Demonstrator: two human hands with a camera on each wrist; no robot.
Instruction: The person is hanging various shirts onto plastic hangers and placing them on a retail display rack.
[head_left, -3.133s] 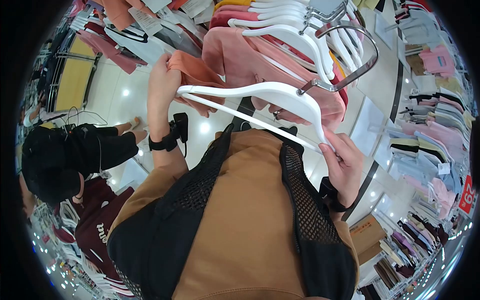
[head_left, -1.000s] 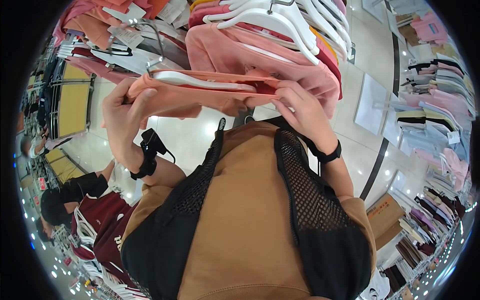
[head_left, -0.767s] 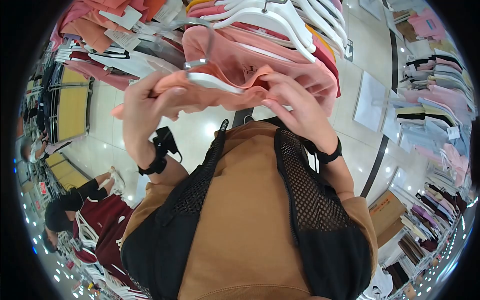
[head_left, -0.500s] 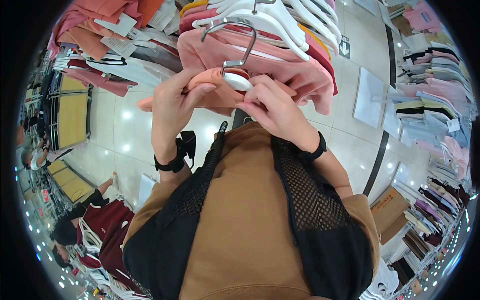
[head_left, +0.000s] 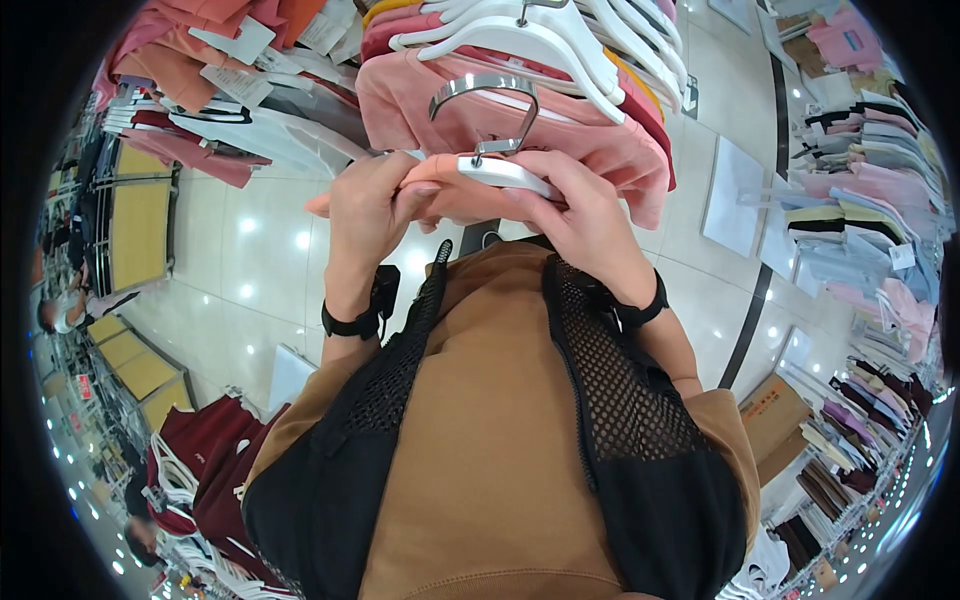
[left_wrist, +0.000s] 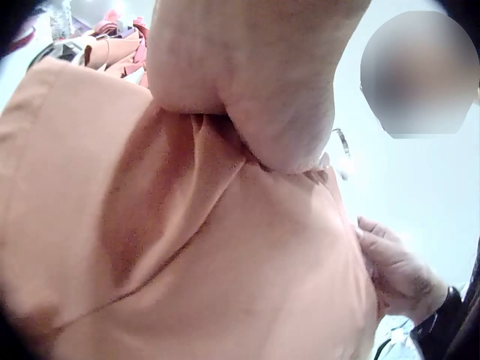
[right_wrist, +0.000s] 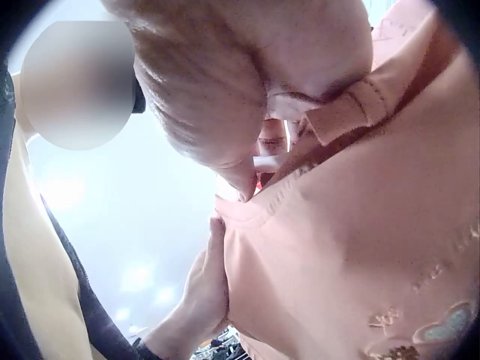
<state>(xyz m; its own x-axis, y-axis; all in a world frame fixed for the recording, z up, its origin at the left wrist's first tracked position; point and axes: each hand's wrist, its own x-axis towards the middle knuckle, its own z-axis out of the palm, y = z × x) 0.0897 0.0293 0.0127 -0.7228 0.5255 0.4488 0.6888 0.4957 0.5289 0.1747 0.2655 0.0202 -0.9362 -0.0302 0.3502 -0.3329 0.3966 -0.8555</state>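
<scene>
Both grips closed: left hand [head_left: 365, 205] bunches peach top [head_left: 440, 192], right hand [head_left: 590, 215] pinches white hanger [head_left: 505, 170]. Probably best: hold hook [head_left: 490, 100] upright, spread fabric evenly.

Between the gripping fingers, the peach garment [head_left: 455, 195] is soft matt cloth, its hanger [head_left: 505, 172] glossy white plastic with a polished metal hook [head_left: 487, 95].

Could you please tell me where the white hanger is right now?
In the head view, the white hanger sits top centre, inside the peach garment gripped by the left hand and right hand, below the racked pink tops.
</scene>
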